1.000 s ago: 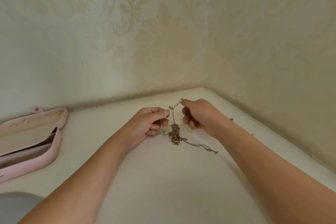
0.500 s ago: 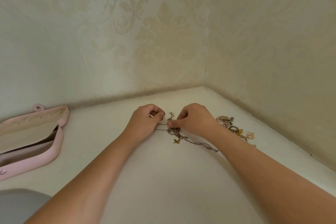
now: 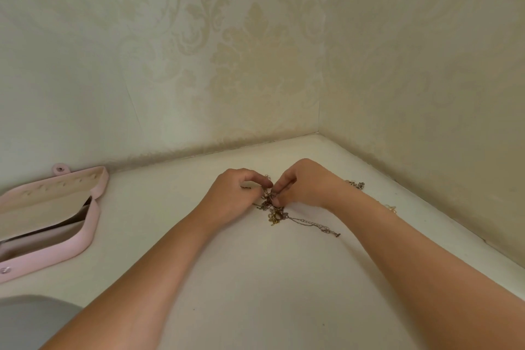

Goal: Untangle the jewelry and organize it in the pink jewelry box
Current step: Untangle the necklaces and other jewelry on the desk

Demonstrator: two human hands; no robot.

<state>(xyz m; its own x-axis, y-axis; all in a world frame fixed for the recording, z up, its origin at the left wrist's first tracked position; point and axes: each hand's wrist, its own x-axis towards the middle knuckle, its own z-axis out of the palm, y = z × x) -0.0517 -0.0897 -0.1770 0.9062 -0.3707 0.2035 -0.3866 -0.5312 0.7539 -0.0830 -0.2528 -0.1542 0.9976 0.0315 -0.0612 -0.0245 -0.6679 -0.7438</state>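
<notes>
At the left edge of the white table, the open pink jewelry box lies with its cream lining showing. Toward the far corner, the left hand pinches the tangled clump of gold and silver chains resting on the table. The right hand pinches it too, fingers curled. More small jewelry lies just behind the right wrist.

The jewelry box is showing a pale pink shell around a cream lining. The tangled chains are glinting in dull gold and silvery grey. The tabletop is showing plain off-white, and the wallpaper is carrying a beige damask scroll pattern over cream. A grey cloth is showing at the lower left corner.
</notes>
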